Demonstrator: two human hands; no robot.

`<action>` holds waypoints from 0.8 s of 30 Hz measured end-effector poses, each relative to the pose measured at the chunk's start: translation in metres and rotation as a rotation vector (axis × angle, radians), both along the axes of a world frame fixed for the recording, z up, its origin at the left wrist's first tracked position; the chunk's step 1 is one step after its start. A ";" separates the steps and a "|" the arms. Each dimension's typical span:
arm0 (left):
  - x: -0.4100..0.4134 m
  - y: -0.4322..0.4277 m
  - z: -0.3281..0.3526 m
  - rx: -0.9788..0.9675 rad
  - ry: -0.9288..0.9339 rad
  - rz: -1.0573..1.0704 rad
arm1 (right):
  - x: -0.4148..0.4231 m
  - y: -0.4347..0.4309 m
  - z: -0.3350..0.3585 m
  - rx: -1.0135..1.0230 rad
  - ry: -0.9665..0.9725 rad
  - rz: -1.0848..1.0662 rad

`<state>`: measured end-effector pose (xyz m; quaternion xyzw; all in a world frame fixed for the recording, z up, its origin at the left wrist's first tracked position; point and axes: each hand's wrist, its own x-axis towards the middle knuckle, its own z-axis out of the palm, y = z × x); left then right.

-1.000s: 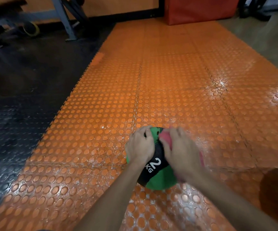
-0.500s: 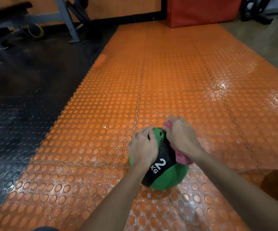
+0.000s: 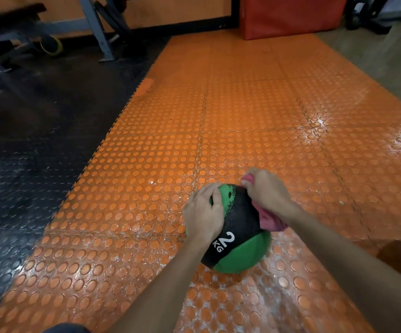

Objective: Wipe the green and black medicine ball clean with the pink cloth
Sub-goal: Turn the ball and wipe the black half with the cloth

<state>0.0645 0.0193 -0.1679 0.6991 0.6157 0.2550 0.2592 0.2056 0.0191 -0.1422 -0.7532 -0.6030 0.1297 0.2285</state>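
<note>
The round green and black rubber medicine ball, near on orange studded floor tiles, is being clasped by the left hand. The crumpled pink cloth is being gripped against its right side by the right hand. Judged mid-wipe; rotation is being required next.

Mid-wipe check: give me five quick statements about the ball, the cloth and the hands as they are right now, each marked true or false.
1. The left hand holds the medicine ball on its left side. True.
2. The pink cloth lies loose on the floor. False: the right hand grips it against the ball's upper right.
3. The ball is marked 2 KG. True.
4. The ball sits on a table. False: it sits on the orange studded mat.
5. A red pad stands at the mat's far end. True.
</note>
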 end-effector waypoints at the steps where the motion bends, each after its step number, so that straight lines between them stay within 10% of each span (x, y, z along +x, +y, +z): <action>1: -0.001 -0.001 -0.001 0.001 -0.020 0.011 | -0.002 -0.005 0.003 -0.015 -0.024 0.009; 5: -0.006 0.007 -0.002 -0.066 -0.124 0.074 | -0.044 -0.069 -0.001 0.258 -0.127 0.057; 17: -0.007 0.002 -0.004 -0.008 -0.114 0.085 | -0.026 0.005 0.010 0.143 -0.193 0.070; 24: -0.019 0.010 -0.008 -0.133 -0.257 0.141 | -0.077 -0.096 -0.013 0.222 -0.135 0.324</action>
